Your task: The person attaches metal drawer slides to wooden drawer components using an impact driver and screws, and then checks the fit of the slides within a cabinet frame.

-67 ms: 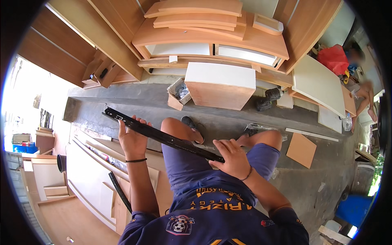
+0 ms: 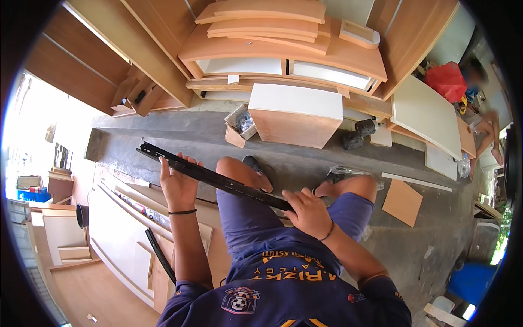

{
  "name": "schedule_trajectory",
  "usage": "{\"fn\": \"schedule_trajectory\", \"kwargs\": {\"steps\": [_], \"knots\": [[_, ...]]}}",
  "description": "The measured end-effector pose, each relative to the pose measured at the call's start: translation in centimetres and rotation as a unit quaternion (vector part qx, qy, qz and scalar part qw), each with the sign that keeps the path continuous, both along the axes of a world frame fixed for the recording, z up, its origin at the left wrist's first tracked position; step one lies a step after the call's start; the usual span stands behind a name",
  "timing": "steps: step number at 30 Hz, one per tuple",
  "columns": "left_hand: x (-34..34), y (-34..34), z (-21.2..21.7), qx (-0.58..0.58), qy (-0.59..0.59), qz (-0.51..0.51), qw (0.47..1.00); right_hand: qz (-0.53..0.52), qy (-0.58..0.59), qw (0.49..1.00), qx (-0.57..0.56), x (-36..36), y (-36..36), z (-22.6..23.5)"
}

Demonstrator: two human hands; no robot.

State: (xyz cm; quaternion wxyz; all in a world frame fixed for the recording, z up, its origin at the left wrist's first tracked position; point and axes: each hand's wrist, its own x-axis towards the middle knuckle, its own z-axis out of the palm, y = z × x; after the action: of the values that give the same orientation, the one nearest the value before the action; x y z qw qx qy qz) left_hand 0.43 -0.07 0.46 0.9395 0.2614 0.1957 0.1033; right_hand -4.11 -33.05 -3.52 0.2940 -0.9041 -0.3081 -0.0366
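A long black drawer slide (image 2: pixel 234 188) stretches across my lap, its far-left end raised toward the floor beyond my knee. My left hand (image 2: pixel 181 182) grips it near that end, with the thumb on the near side and the fingers behind. At the lower right end, my right hand (image 2: pixel 308 212) closes round the tip with thumb and fingers. Another black drawer slide (image 2: pixel 159 255) lies on the boards beside my left forearm.
Ahead stands a white-topped wooden drawer box (image 2: pixel 297 117), with an open carton (image 2: pixel 239 124) to its left and a cordless drill (image 2: pixel 359 133) to its right. Behind rises a wooden cabinet (image 2: pixel 283 52). A brown panel (image 2: pixel 402 203) lies on the floor; another person (image 2: pixel 482 125) sits far right.
My right hand has shifted slightly left and up at the slide's end, its fingers closing more over the tip. The slide has rolled a little in my hands.
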Motion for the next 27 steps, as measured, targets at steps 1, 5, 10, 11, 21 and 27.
{"fn": "schedule_trajectory", "kwargs": {"steps": [1,5,10,11,21,27], "knots": [[0.0,-0.1,0.4,0.014,0.024,0.019,0.999,0.004,-0.003,1.000,0.001,-0.2,0.0,-0.2],[-0.4,1.7,1.0,0.076,0.052,0.092,0.992,0.018,-0.012,1.000,0.009,-1.1,-1.8,-1.6],[-1.7,3.0,1.8,0.137,0.085,0.215,0.963,0.062,0.044,0.997,0.000,-2.0,-4.7,-2.1],[-1.9,3.5,1.1,0.117,0.088,0.214,0.966,0.070,0.043,0.997,0.001,-2.2,-4.7,-1.9],[-1.9,2.1,-0.7,0.061,0.131,0.189,0.971,0.091,0.001,0.994,0.059,-0.8,0.6,-0.2],[-2.2,1.2,0.3,0.122,0.161,0.218,0.955,0.096,0.013,0.994,0.048,-1.2,1.2,-1.0]]}}
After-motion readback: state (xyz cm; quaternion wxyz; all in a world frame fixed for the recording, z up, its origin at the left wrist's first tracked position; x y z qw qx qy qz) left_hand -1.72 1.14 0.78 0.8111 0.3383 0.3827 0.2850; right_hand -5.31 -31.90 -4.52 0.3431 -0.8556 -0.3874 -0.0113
